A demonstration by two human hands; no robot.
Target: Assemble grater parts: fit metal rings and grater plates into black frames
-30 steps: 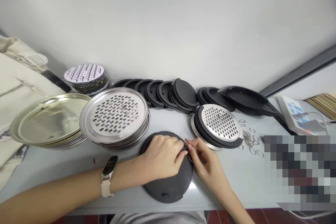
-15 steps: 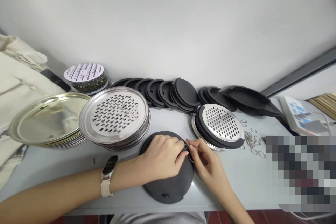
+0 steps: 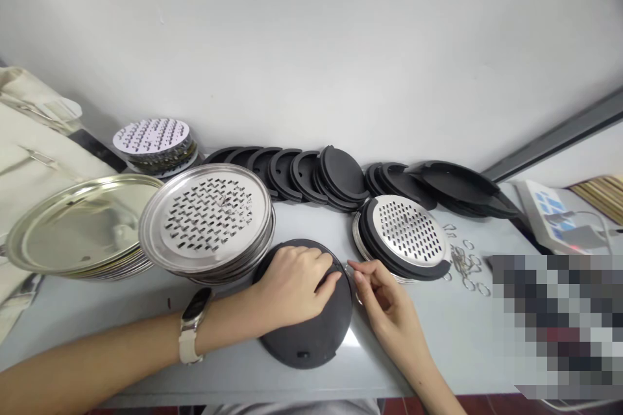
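Note:
A round black plate (image 3: 311,343) with a small slot near its front edge lies on the table before me. My left hand (image 3: 299,282) lies across its upper part, fingers curled and gripping it; the fingertips are hidden. Just off the plate's right edge, my right hand (image 3: 382,295) pinches a small metal ring piece (image 3: 359,299) between thumb and forefinger. Part of that piece is covered by the fingers. To the right of the plate stands a stack topped by a round metal grater (image 3: 413,230) set in a black holder (image 3: 370,240).
Loose metal rings and clips (image 3: 468,264) lie at the right. Large grater discs (image 3: 209,217) and shiny round trays (image 3: 82,227) are stacked on the left. Black holders (image 3: 341,172) line the wall. Small grater discs (image 3: 152,136) stand at the back left.
My right hand with the metal ring piece has come slightly away from the plate's edge. The plate and my left hand have shifted a little left, as has the view.

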